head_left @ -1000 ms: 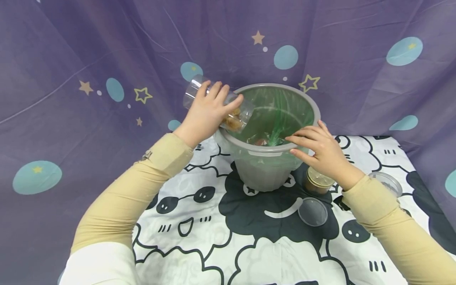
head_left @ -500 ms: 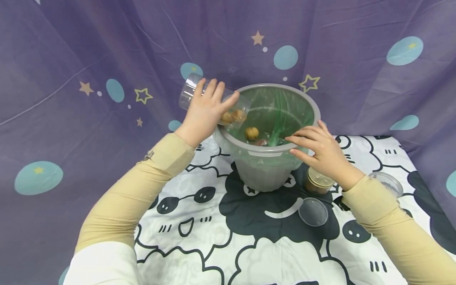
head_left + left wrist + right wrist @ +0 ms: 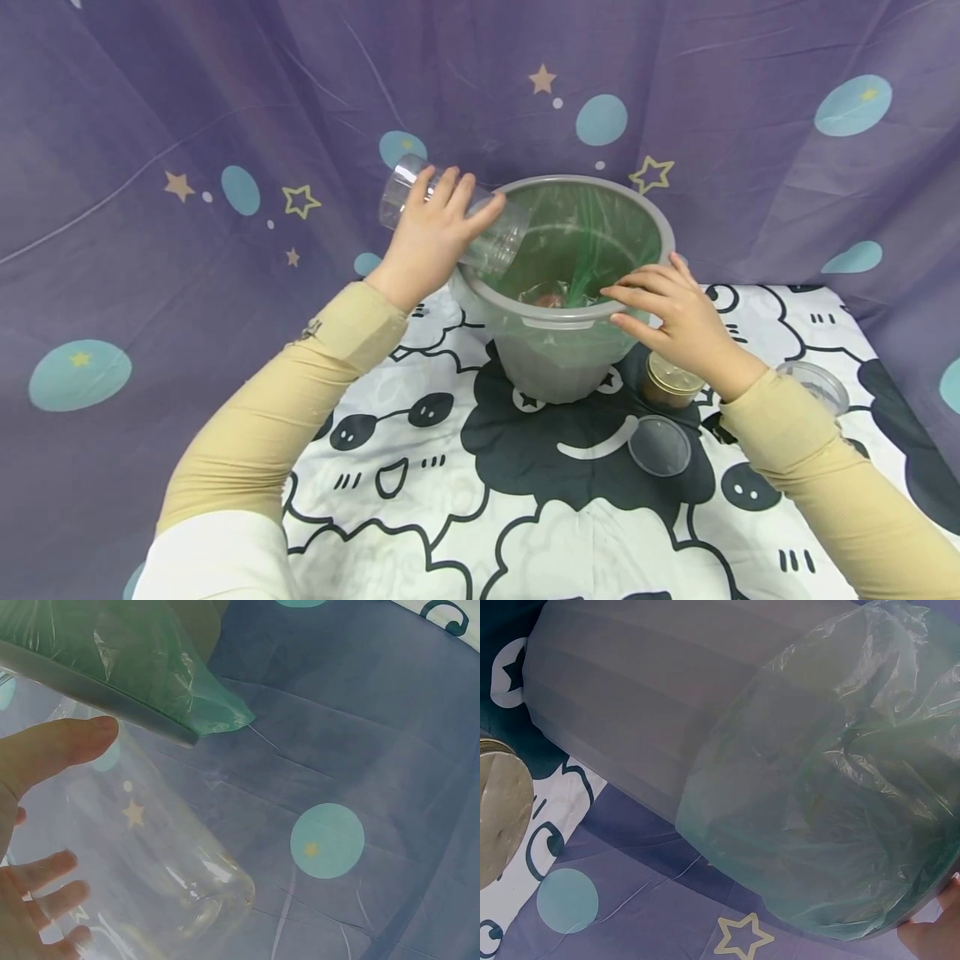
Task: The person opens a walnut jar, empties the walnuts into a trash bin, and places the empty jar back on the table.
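My left hand (image 3: pixel 431 233) grips a clear plastic jar (image 3: pixel 401 196), tilted with its mouth over the left rim of a grey trash bin (image 3: pixel 551 379). Nothing shows inside the jar (image 3: pixel 202 877) in the left wrist view. A thin green bag (image 3: pixel 547 225) lines the bin and folds over its outside. Low in the bin, a reddish thing (image 3: pixel 552 300) and crinkled clear plastic are partly visible. My right hand (image 3: pixel 675 312) holds the bin's right rim, fingers over the inner side and thumb toward the front. Its fingertips show at the corner of the right wrist view.
Right of the bin stands a round can (image 3: pixel 672 382) with a gold rim. In front of it lies a clear round lid (image 3: pixel 660 446). A second clear round piece (image 3: pixel 817 387) sits behind my right forearm. A purple curtain (image 3: pixel 315 83) hangs close behind the bin.
The brownish-yellow round pieces in the jar have tumbled out into the bin and no longer show. My left hand shifted slightly left with the jar; the right hand stayed put.
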The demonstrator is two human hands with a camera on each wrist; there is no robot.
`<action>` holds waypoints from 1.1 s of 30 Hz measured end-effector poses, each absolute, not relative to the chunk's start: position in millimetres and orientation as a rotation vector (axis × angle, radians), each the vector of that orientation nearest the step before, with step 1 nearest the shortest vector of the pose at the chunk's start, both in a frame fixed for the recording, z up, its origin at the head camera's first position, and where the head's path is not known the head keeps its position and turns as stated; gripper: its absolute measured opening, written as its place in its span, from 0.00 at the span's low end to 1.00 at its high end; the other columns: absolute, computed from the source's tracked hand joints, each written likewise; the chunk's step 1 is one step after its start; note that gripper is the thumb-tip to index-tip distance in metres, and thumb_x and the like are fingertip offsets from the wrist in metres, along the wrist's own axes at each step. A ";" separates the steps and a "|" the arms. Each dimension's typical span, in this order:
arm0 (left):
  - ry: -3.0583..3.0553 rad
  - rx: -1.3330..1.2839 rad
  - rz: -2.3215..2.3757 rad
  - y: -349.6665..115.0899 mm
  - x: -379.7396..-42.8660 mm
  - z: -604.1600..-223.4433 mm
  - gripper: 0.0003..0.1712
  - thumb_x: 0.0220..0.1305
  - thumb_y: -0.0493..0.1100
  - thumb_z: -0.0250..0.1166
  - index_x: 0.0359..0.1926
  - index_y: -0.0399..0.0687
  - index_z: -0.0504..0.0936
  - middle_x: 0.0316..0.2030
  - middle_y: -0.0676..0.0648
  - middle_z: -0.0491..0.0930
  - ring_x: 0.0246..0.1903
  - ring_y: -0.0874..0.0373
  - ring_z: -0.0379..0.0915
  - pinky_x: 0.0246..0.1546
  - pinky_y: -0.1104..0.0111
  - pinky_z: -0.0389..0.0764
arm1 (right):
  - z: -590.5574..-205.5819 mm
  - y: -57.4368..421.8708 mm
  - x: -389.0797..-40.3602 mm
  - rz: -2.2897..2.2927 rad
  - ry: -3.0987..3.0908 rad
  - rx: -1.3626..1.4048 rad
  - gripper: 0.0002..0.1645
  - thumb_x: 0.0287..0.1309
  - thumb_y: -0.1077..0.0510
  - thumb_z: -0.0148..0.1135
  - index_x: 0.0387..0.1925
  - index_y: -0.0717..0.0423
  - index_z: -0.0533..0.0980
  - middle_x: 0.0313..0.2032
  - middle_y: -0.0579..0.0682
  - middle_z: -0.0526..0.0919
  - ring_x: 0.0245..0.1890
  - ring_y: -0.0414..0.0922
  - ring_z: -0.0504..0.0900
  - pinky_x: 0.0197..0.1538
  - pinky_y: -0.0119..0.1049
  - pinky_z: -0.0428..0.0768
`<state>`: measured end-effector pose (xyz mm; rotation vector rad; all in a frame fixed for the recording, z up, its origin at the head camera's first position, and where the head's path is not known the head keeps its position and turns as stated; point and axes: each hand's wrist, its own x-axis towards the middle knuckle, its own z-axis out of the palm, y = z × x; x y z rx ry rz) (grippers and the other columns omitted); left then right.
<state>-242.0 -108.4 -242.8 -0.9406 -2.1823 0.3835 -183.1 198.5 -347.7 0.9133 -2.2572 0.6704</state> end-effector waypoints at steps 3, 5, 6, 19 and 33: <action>-2.166 -0.946 0.361 -109.5 -242.5 -243.8 0.30 0.57 0.28 0.57 0.60 0.54 0.71 0.54 0.34 0.73 0.57 0.38 0.68 0.62 0.46 0.64 | -347.5 198.3 -183.4 0.674 -2.253 0.915 0.25 0.63 0.38 0.53 0.46 0.51 0.82 0.41 0.54 0.82 0.49 0.54 0.74 0.67 0.65 0.52; -2.156 -0.948 0.338 -111.0 -242.8 -244.6 0.29 0.57 0.27 0.56 0.59 0.54 0.72 0.53 0.33 0.73 0.56 0.38 0.68 0.62 0.46 0.64 | -346.9 197.8 -183.0 0.678 -2.255 0.915 0.27 0.64 0.36 0.51 0.46 0.51 0.82 0.41 0.54 0.82 0.49 0.54 0.74 0.67 0.65 0.52; -2.153 -0.949 0.326 -111.7 -242.9 -244.7 0.29 0.57 0.27 0.55 0.59 0.54 0.72 0.53 0.33 0.73 0.56 0.37 0.68 0.61 0.46 0.64 | -346.7 197.6 -182.8 0.680 -2.257 0.914 0.28 0.64 0.36 0.50 0.46 0.51 0.82 0.41 0.54 0.82 0.49 0.54 0.74 0.67 0.65 0.52; -2.230 -0.884 0.238 -126.6 -245.6 -249.1 0.42 0.42 0.39 0.72 0.62 0.51 0.69 0.56 0.33 0.72 0.58 0.38 0.67 0.59 0.46 0.66 | -346.4 195.5 -182.0 0.692 -2.255 0.907 0.35 0.64 0.32 0.43 0.46 0.52 0.82 0.42 0.55 0.82 0.49 0.55 0.75 0.67 0.66 0.50; -2.289 -0.795 0.060 -150.1 -245.2 -258.9 0.54 0.36 0.52 0.79 0.65 0.46 0.64 0.58 0.35 0.70 0.57 0.39 0.67 0.58 0.47 0.67 | -347.5 196.2 -180.7 0.706 -2.260 0.902 0.29 0.64 0.35 0.48 0.47 0.52 0.82 0.44 0.55 0.82 0.51 0.55 0.74 0.69 0.64 0.49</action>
